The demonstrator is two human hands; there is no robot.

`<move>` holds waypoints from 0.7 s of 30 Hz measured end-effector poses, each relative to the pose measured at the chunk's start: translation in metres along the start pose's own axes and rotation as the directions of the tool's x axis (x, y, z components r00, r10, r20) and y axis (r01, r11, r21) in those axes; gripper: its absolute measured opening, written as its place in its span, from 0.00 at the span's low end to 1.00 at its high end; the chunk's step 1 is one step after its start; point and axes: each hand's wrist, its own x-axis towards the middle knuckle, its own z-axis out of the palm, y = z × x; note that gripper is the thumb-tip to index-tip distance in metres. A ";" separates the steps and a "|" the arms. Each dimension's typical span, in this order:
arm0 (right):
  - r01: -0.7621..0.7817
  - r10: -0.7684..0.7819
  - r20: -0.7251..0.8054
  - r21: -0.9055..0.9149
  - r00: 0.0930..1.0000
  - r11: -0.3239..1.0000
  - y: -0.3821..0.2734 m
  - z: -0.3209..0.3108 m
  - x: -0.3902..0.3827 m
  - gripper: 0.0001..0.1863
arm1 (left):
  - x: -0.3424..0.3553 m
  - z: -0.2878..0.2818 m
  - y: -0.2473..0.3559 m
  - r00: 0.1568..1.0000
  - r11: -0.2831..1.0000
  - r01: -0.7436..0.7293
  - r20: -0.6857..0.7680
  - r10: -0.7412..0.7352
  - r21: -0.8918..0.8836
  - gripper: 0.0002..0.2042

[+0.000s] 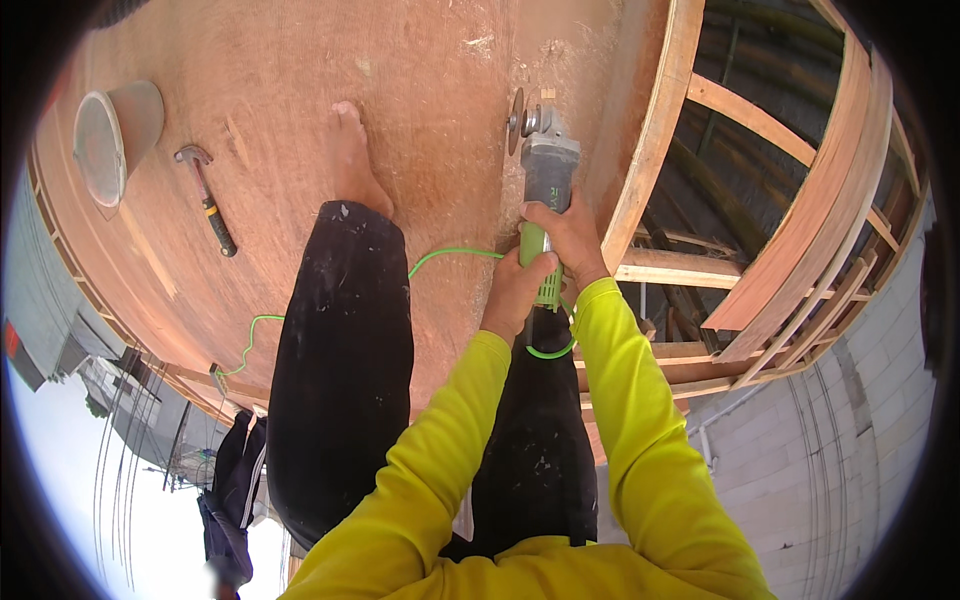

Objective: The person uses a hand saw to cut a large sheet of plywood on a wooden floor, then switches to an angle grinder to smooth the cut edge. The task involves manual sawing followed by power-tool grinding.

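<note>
Both my hands are wrapped round a green and grey angle grinder (549, 185). My left hand (516, 288) grips the rear of its green body, thumb along the side. Farther up, my right hand (572, 235) holds it where the green meets the grey. At the far end the cutting disc (516, 121) stands on edge, close to the plywood sheet (455, 180); whether it touches the wood I cannot tell. A bright green power cord (450, 250) runs from the tool behind my leg and off to the left.
My bare foot (359, 165) rests on the plywood. To the left lie a claw hammer (207, 200) and a tipped bucket (138, 118). Along the right, a timber frame (655, 125) borders openings onto a dark space below. A block wall (800, 470) rises at the lower right.
</note>
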 end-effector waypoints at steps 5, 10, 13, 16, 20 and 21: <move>0.051 -0.052 -0.016 -0.068 0.999 0.996 -0.044 -0.003 0.030 0.31 | 0.019 0.025 0.049 0.999 0.999 -0.033 0.014 0.033 -0.037 0.16; 0.089 -0.090 -0.007 -0.101 0.996 0.991 -0.062 -0.001 0.035 0.31 | 0.029 0.022 0.054 0.996 0.997 -0.063 0.066 0.066 -0.038 0.20; 0.048 -0.051 -0.016 -0.151 0.999 0.987 -0.062 -0.002 0.029 0.31 | 0.028 0.021 0.050 0.995 0.997 -0.073 0.060 0.074 -0.022 0.19; 0.017 -0.020 -0.018 -0.174 1.000 0.985 -0.045 -0.002 0.021 0.31 | 0.017 0.018 0.038 0.999 0.999 -0.038 0.014 0.038 0.017 0.20; -0.005 0.003 -0.017 -0.100 1.000 0.995 -0.023 0.001 0.011 0.32 | 0.009 0.008 0.019 1.000 1.000 -0.020 0.009 0.020 0.016 0.20; -0.019 0.017 -0.016 -0.077 1.000 0.997 -0.021 0.003 0.007 0.32 | 0.006 0.006 0.016 1.000 1.000 -0.014 0.003 0.014 0.005 0.20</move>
